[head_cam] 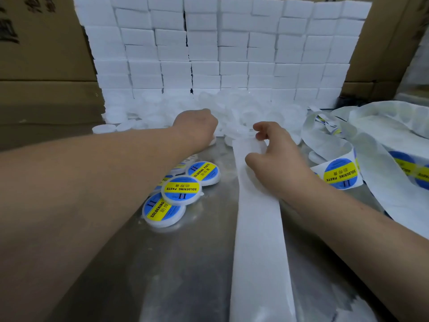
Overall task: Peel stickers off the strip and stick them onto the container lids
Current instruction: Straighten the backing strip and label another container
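Obs: strip (257,240) lies down the steel table (185,263), far end pinched in right hand (276,163). Left hand (197,129) curled over blank lids (243,115); whether it grips one, cannot tell. Risk: slack strip tangling, so a sticker (340,174) lands crooked.

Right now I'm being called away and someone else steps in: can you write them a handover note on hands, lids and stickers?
Left hand: reaching into the pile of plain lids, fingers hidden, so I cannot tell whether it grips one.
Right hand: pinches the strip, which is blank along this stretch.
Done: several labelled lids lie heaped nearer the camera.
Left: many plain lids; stickers remain on the strip at right.
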{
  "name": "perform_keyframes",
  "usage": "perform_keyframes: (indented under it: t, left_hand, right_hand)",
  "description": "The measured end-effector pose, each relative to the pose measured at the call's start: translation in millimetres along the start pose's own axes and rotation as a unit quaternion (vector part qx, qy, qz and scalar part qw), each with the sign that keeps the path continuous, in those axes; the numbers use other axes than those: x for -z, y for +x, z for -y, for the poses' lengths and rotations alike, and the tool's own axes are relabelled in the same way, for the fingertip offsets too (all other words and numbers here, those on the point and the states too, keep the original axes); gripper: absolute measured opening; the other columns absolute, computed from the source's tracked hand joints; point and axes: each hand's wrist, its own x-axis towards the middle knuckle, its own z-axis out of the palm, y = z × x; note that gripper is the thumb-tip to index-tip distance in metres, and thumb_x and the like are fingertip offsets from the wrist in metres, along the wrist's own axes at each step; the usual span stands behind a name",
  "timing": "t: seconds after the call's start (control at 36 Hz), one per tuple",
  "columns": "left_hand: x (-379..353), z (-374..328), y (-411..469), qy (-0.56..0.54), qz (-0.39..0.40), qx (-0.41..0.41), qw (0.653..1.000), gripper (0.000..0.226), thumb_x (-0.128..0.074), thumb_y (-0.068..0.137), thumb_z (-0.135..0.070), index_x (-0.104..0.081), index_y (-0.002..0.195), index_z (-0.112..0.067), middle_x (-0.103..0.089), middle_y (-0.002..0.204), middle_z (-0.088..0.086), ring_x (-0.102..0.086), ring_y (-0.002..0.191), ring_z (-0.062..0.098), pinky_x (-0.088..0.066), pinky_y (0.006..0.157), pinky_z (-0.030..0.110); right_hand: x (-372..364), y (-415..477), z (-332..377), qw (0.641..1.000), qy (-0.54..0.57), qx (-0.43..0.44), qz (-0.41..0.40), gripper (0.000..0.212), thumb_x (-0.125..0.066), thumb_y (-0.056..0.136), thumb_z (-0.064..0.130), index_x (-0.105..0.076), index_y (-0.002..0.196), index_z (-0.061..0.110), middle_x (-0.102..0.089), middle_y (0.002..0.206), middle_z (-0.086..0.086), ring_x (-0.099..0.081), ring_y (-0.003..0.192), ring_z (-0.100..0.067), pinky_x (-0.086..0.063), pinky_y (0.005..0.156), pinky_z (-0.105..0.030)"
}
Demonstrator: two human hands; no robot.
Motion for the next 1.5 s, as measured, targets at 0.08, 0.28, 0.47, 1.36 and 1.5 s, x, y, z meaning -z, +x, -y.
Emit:
perform_keyframes:
  t: [0.08,0.28,0.47,1.36,1.5]
  left_hand:
    - [0.0,0.9,-1.1,-0.017,-0.010,0.017,1.000,0.010,-0.049,0.087,-0.015,-0.053,0.086,-0.006,-0.050,0.098,0.013,-0.048,0.076,0.030,-0.021,0.051,0.025]
    - [-0.8,-0.8,2.1,-0.103,-0.015,0.100,0.990,0.015,-0.049,0.079,-0.003,-0.038,0.074,-0.011,-0.032,0.069,0.001,-0.040,0.065,0.021,-0.022,0.047,0.025]
    - [-0.8,-2.9,7.4,-0.231,-0.031,0.180,0.956,0.028,-0.049,0.085,-0.022,-0.034,0.063,-0.014,-0.036,0.066,0.001,-0.037,0.060,0.019,-0.022,0.046,0.024]
    - [78.8,-29.7,-148.4,-0.538,-0.160,0.181,0.808,0.027,-0.044,0.070,-0.045,-0.063,0.085,-0.031,-0.057,0.083,-0.021,-0.050,0.076,-0.005,-0.034,0.067,0.001]
    - [72.4,-35.3,-153.1,-0.470,-0.155,0.204,0.844,0.060,-0.044,0.064,-0.051,-0.049,0.123,-0.053,-0.052,0.067,-0.023,-0.051,0.075,0.003,-0.038,0.069,0.017]
  right_hand:
    - [-0.2,0.4,-0.2,1.000,0.009,0.002,-0.007,0.056,-0.052,0.078,0.005,-0.041,0.130,0.023,-0.038,0.115,0.005,-0.041,0.091,-0.009,-0.028,0.063,-0.013]
    - [6.7,4.0,-1.9,0.997,0.015,-0.069,-0.040,0.059,-0.056,0.079,0.012,-0.036,0.134,0.021,-0.037,0.131,-0.001,-0.046,0.074,-0.007,-0.033,0.054,-0.020]
    - [3.6,0.6,4.0,0.982,0.096,-0.157,0.029,0.058,-0.057,0.074,0.005,-0.042,0.131,0.012,-0.062,0.108,-0.011,-0.062,0.078,-0.026,-0.047,0.056,-0.029]
    - [4.1,-18.8,19.8,0.947,0.160,0.077,0.266,0.085,-0.045,0.060,0.008,-0.037,0.131,0.052,-0.047,0.134,0.026,-0.066,0.094,-0.008,-0.055,0.066,-0.037]
    - [4.4,-24.4,19.7,0.924,0.216,0.089,0.302,0.080,-0.046,0.063,0.002,-0.043,0.108,0.069,-0.068,0.106,0.013,-0.066,0.097,-0.022,-0.054,0.080,-0.052]
